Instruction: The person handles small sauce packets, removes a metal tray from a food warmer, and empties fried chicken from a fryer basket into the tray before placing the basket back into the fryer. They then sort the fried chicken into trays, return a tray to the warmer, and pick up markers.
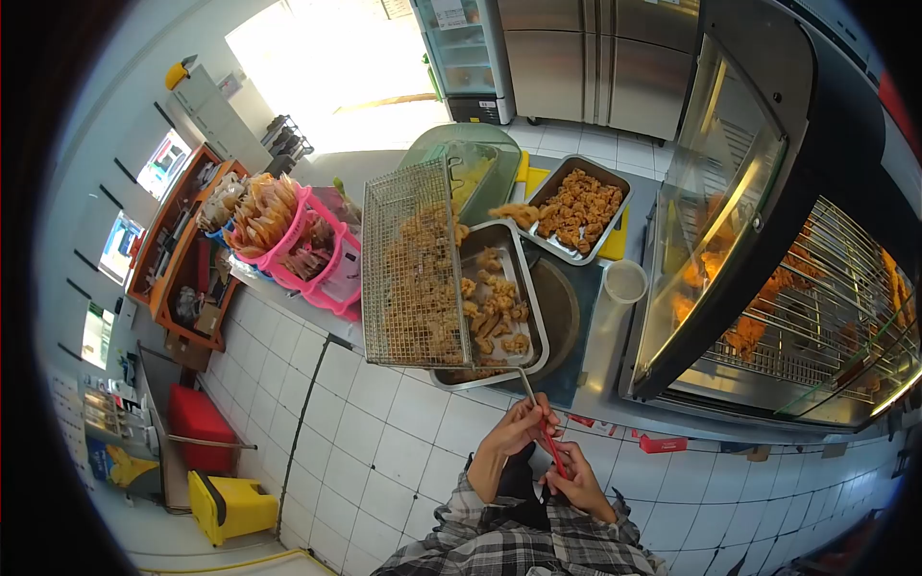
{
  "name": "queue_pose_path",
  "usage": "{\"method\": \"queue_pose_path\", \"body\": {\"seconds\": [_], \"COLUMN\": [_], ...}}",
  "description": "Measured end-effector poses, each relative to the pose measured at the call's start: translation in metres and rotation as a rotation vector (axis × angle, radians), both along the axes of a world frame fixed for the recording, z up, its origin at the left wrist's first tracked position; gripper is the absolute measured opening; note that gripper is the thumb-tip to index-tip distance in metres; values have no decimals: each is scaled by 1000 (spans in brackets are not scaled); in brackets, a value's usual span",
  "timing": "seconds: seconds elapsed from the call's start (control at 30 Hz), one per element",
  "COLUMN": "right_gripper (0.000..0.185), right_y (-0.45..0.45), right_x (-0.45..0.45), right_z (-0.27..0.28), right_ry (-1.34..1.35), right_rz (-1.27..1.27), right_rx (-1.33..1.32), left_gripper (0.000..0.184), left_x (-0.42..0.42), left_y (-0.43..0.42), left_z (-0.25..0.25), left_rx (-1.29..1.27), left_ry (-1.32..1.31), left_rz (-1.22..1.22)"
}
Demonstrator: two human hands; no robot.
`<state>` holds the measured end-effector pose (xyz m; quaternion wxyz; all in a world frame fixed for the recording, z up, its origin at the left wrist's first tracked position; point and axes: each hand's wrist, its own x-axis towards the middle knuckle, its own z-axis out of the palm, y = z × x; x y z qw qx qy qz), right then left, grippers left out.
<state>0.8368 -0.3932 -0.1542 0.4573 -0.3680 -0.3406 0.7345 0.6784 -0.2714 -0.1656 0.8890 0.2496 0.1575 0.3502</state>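
Observation:
Both of my hands grip the red handle (554,449) of a wire fryer basket (411,278). My left hand (517,427) is closed around the handle's upper part, near the metal rod. Lower down, my right hand (582,483) is closed on the handle's end. The basket is tilted over a metal tray (538,331), with fried chicken pieces (427,254) showing through the mesh. More fried pieces (497,305) lie in the tray under the basket's right side. The basket hides the tray's left part.
A second metal tray (615,216) of fried pieces stands behind, near a green tub (423,144). Pink baskets (312,252) with packed goods are at left. A glass display warmer (711,202) fills the right. A clear plastic container (625,281) stands by the counter's front edge.

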Motion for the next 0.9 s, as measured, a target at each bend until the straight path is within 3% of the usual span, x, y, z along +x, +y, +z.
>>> {"method": "queue_pose_path", "body": {"seconds": [0.9], "right_gripper": [43], "right_y": [1], "right_x": [8], "right_z": [-7], "right_ry": [217], "right_rz": [86], "right_rx": [-101], "left_gripper": [21], "left_x": [0], "left_y": [-12], "left_z": [6], "left_rx": [-6], "left_ry": [252], "left_rz": [77]}}
